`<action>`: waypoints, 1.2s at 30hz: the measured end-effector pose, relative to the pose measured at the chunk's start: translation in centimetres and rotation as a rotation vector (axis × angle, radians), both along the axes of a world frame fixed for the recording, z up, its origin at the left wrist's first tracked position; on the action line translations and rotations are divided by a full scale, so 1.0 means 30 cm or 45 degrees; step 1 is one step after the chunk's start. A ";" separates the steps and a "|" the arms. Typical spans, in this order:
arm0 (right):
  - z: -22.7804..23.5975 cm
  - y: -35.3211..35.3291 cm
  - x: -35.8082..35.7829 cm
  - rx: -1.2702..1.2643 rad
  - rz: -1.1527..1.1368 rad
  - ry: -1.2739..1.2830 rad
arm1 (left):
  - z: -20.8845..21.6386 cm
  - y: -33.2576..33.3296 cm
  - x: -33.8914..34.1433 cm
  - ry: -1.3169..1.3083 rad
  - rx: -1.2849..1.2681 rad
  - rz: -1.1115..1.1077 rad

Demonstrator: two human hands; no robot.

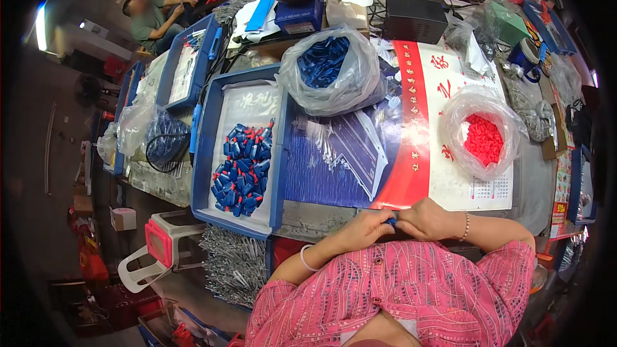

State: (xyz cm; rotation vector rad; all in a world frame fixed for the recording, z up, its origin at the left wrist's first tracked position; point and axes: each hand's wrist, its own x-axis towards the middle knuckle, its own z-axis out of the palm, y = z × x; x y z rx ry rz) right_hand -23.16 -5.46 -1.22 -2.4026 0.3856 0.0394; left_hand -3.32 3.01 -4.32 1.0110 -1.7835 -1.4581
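At the near table edge, close to my body, my left hand (pixel 367 229) is closed with its fingers pinching a small blue plastic piece (pixel 390 221). My right hand (pixel 425 219) is curled into a fist right against it, and the blue piece shows between the two. Whatever else the right fingers hold is hidden. To the left, a blue tray (pixel 275 215) lined with white carries a pile of blue pieces with red parts (pixel 241 177). A clear bag of loose blue pieces (pixel 324 63) stands beyond my hands. Over to the right sits a clear bag of small red pieces (pixel 482 139).
A red, white and blue printed sheet (pixel 414 173) covers the table. Thin metal parts (pixel 234 257) are heaped below the tray, by a stool (pixel 157 244). A black box (pixel 414 18) and a blue carton (pixel 299 14) stand at the back. A person (pixel 154 26) sits far left.
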 end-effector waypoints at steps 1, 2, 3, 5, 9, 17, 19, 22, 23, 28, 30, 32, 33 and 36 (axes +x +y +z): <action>-0.022 0.023 0.001 0.011 -0.003 0.009 | 0.002 0.008 -0.017 -0.115 -0.143 0.162; -0.051 0.039 0.013 0.334 -0.259 -0.154 | 0.004 0.006 -0.026 -0.234 -0.291 0.325; -0.069 0.053 0.022 0.659 -0.520 -0.312 | 0.003 0.006 -0.031 -0.377 -0.409 0.386; -0.078 0.039 0.040 0.941 -0.548 -0.247 | -0.022 -0.008 -0.024 -0.517 -0.485 0.373; -0.095 -0.024 0.044 2.087 -0.596 0.001 | -0.042 0.006 -0.026 -0.714 -0.399 0.432; -0.014 -0.101 0.032 0.248 -0.390 -0.313 | 0.104 -0.031 0.068 0.043 0.472 0.363; -0.011 -0.091 0.037 0.210 -0.342 -0.368 | 0.113 -0.022 0.065 0.098 0.496 0.361; -0.015 -0.075 0.048 -0.044 -0.156 -0.428 | 0.106 -0.011 0.056 0.160 0.508 0.347; -0.019 -0.073 0.054 -0.128 -0.066 -0.461 | 0.105 -0.008 0.054 0.167 0.497 0.344; -0.004 -0.083 0.067 -0.168 0.132 -0.470 | 0.077 0.012 0.050 0.068 0.347 0.287; 0.010 -0.091 0.076 -0.225 0.173 -0.482 | 0.081 0.010 0.047 0.100 0.244 0.332; 0.006 -0.092 0.080 -0.232 0.180 -0.516 | 0.096 -0.002 0.051 0.039 0.277 0.301; 0.003 -0.094 0.082 -0.244 0.185 -0.553 | 0.094 -0.003 0.050 0.041 0.279 0.304; -0.021 -0.040 0.070 0.050 0.008 -0.385 | 0.082 -0.002 0.034 -0.059 0.015 0.366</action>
